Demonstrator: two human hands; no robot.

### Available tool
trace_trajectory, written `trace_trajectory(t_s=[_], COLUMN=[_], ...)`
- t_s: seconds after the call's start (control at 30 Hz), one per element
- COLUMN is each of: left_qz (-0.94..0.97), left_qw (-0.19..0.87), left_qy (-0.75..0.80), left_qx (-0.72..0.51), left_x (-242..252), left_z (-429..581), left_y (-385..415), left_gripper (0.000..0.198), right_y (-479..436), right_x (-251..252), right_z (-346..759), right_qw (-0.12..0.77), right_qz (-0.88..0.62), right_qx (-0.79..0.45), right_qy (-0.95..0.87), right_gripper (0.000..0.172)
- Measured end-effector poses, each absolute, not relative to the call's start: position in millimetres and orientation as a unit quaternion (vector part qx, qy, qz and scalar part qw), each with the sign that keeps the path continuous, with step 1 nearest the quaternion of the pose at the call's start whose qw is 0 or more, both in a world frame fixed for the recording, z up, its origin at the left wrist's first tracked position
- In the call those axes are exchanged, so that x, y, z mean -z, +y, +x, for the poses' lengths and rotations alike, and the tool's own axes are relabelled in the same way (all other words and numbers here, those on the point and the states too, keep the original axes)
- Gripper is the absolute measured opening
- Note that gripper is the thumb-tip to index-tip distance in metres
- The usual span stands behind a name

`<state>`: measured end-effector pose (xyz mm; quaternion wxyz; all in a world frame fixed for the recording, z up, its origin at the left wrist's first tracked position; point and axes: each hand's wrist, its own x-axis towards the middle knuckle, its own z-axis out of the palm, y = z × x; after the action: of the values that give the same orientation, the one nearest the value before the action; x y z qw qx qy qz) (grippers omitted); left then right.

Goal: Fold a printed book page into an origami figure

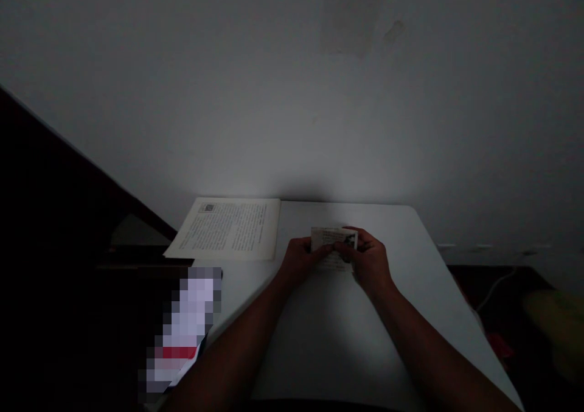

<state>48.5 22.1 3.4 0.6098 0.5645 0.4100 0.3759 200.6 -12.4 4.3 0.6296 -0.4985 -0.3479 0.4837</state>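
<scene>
While left hand (298,260) and right hand (373,267) pinch printed paper (326,236), thumb-pressing step apparently in hand; next move likely needs even grip

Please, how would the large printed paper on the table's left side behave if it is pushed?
The printed paper would probably slide rather than roll, since it lies flat on the table. It is likely light and bendy, as it looks thin. Pushed left, it might droop or tip off, because its near-left corner seems to pass the table edge.
</scene>
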Motion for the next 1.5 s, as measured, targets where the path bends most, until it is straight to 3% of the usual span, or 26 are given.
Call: trace_trajectory(t_s=[0.23, 1.5], left_qz=[0.549, 0.516], left_qw=[0.632, 0.663], left_qy=[0.394, 0.387], left_qx=[-0.380, -0.380], left_x=[-0.9, -5.8], left_z=[45.4, 46.0], left_y=[22.9, 20.4], left_gripper=[0.041, 0.035], right_y=[-12.0, -16.0], right_x=[3.7, 6.2], right_z=[205.4, 207.1], right_qw=[0.620, 0.601], right_qz=[-0.498, -0.491], right_qx=[-0.463, -0.484], right_qy=[-0.392, -0.405], right_gripper=[0.021, 0.021])
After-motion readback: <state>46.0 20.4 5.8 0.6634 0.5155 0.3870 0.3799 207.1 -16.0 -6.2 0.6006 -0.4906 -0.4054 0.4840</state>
